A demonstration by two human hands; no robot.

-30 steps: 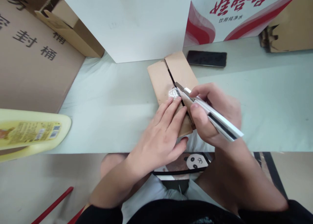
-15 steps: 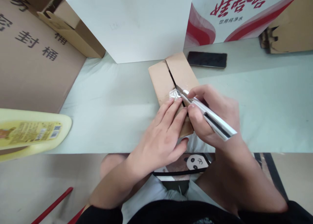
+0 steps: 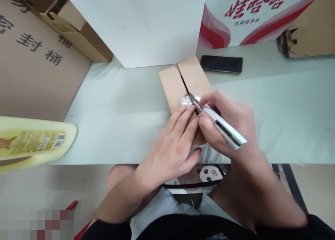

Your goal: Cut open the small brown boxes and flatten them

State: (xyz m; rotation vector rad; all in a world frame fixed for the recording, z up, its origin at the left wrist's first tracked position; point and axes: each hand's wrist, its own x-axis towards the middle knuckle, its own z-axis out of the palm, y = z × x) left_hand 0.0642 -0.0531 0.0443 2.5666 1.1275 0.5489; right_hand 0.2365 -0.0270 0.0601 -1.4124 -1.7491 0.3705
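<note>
A small brown cardboard box (image 3: 170,81) lies tilted on the table, with a dark seam running down its top. Clear tape (image 3: 186,100) is crumpled beside the seam. My left hand (image 3: 175,140) lies flat on the near part of the box, fingers stretched out and holding nothing. In my right hand (image 3: 227,118) is a white utility knife (image 3: 222,125), fingers closed round its handle. The blade tip touches the seam just above my left fingertips. The box's near end is partly hidden by both hands.
A black phone (image 3: 222,64) lies behind the box. White (image 3: 146,27) and red-and-white boxes (image 3: 251,20) stand at the back. A large carton (image 3: 47,76) and a yellow bottle (image 3: 65,133) are at left. A worn carton (image 3: 311,37) sits at right.
My right hand and the utility knife have shifted slightly left, and the knife's rear end has come up a little in view. My left hand and the box stay in place.
</note>
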